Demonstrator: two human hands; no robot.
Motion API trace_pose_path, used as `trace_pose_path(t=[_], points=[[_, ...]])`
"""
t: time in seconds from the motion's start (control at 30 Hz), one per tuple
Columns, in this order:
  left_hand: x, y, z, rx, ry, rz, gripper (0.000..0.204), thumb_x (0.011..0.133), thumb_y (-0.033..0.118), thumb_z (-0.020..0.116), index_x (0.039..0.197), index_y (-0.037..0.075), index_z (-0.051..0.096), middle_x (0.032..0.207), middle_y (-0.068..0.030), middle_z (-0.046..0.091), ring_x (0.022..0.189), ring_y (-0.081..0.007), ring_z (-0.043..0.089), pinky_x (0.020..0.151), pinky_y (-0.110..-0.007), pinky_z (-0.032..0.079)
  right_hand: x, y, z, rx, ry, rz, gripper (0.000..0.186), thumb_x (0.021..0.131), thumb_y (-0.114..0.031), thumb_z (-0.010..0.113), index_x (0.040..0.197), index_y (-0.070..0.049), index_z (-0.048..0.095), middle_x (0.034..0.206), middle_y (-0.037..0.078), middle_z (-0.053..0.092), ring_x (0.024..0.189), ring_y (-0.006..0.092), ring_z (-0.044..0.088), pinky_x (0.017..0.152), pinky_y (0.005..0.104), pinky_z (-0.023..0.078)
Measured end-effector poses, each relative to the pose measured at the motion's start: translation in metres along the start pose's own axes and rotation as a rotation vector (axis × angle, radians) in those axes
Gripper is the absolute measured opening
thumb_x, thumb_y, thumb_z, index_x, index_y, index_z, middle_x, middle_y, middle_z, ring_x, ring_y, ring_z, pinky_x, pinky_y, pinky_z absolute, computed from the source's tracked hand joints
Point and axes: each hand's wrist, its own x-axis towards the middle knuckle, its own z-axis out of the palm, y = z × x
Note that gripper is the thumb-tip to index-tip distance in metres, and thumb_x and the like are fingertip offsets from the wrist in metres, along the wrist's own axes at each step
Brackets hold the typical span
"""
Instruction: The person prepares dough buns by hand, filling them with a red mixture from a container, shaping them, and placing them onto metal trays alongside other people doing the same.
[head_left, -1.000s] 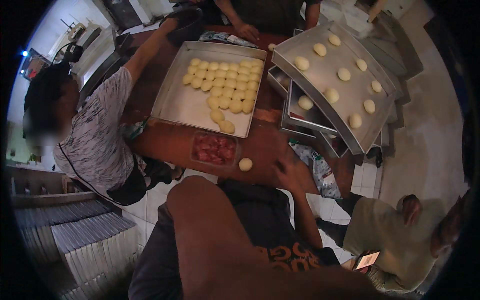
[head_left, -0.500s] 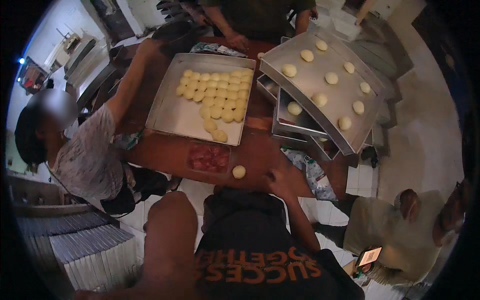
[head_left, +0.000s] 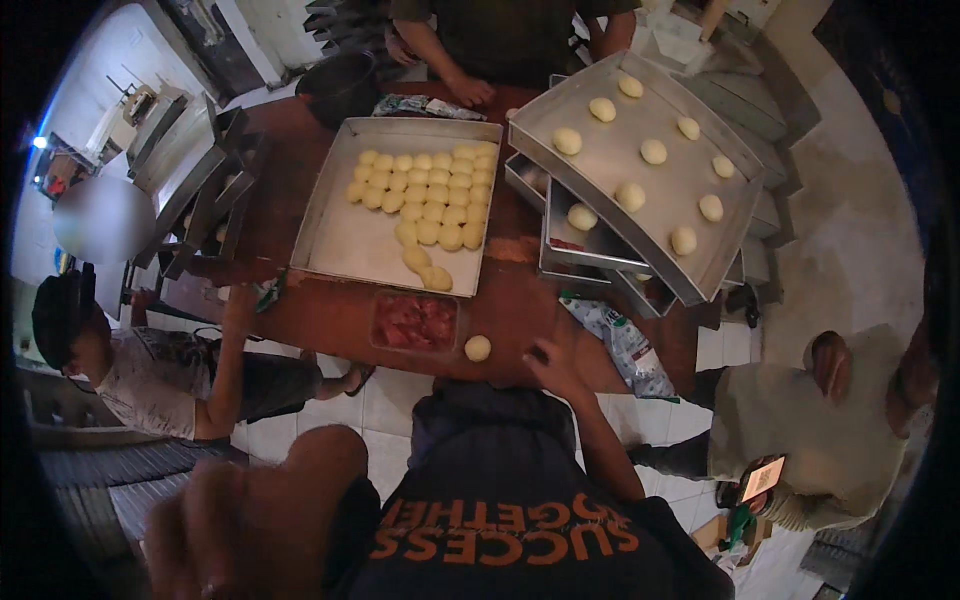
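My right hand [head_left: 555,368] rests at the near edge of the brown table, fingers loosely bent and apart, with nothing seen in it. Just left of it lies a single round dough ball [head_left: 477,348]. Beside that ball stands a clear plastic tub of red filling [head_left: 415,322]. My left hand [head_left: 215,525] is raised at the lower left, close to the camera and away from the table; blur hides what its fingers do. Beyond the tub, a large metal tray [head_left: 330,235] holds rows of pale dough balls [head_left: 430,190], two of them stuck out at its near end.
Stacked metal trays [head_left: 690,170] with spaced dough balls stand at the right, the top one askew. A printed plastic packet [head_left: 625,345] lies near my right hand. A black bucket [head_left: 338,88] sits at the far left. Co-workers are at the left, far side and right.
My left arm has bent, bringing its hand up into the lower left. The left co-worker has drawn an arm back from the bucket and moved away from the table. My right hand has barely moved.
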Motion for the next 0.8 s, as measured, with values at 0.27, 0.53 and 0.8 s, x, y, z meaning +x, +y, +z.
trace_pose_path(t=[0.27,0.53,0.8], points=[[-0.055,-0.199,-0.006,0.558,0.502,-0.665,0.021,0.076,0.023,0.056,0.083,0.004,0.06,0.081,-0.0169,0.061,0.078,-0.0316,0.059,0.069,-0.043,0.047,-0.006,-0.006,-0.018,-0.026,0.055,-0.113,0.031,0.081,-0.021,0.06,0.101,0.002,0.057,0.086,0.014,0.061,0.081,0.0208,0.058,0.072,0.0308,0.046],[-0.047,-0.318,0.037,0.752,-0.315,-1.269,0.032,0.072,0.031,0.061,0.092,0.007,0.062,0.09,-0.0124,0.063,0.089,-0.0299,0.061,0.074,-0.041,0.048,-0.002,-0.066,-0.031,-0.329,0.033,0.112,0.036,0.08,-0.026,0.06,0.1,0.004,0.057,0.091,0.019,0.061,0.085,0.0274,0.059,0.076,0.0338,0.045],[-0.059,-0.341,0.04,0.587,-0.173,-1.173,0.042,0.068,0.032,0.065,0.098,0.002,0.059,0.09,-0.0102,0.062,0.084,-0.0242,0.061,0.068,-0.034,0.049,-0.005,-0.021,-0.021,-0.133,0.137,-0.018,0.031,0.078,-0.022,0.062,0.098,0.002,0.058,0.091,0.018,0.062,0.083,0.0271,0.06,0.074,0.0327,0.047]])
